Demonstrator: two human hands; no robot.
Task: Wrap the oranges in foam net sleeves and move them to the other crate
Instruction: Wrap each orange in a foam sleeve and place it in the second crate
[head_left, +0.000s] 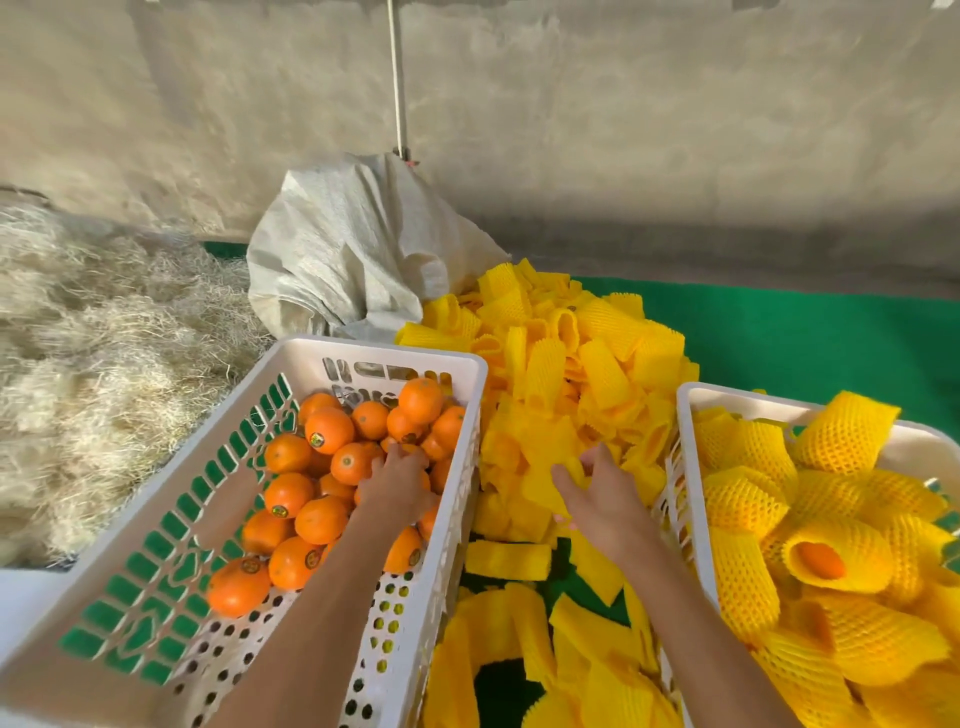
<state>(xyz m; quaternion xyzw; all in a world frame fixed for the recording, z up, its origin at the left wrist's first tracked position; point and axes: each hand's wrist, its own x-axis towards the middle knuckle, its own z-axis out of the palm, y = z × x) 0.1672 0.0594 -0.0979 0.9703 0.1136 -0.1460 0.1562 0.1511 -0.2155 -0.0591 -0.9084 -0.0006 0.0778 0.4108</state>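
We curl left hand (397, 480) fingers over bare round orange (415, 457) in white slotted plastic crate (400, 358); right hand (597, 493) pinches flat yellow foam net sleeve (543, 488) from pile; we should lift single sleeve, open mouth wide before fruit goes in

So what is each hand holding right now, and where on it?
Left hand grips a bare orange over its top, in the left crate. Right hand's fingers pinch a flat foam net sleeve at its edge.

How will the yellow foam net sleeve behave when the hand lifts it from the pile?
The foam net sleeve pinched by the right hand looks flattened, so probably floppy and very light. Its open mesh likely grips rather than slips.
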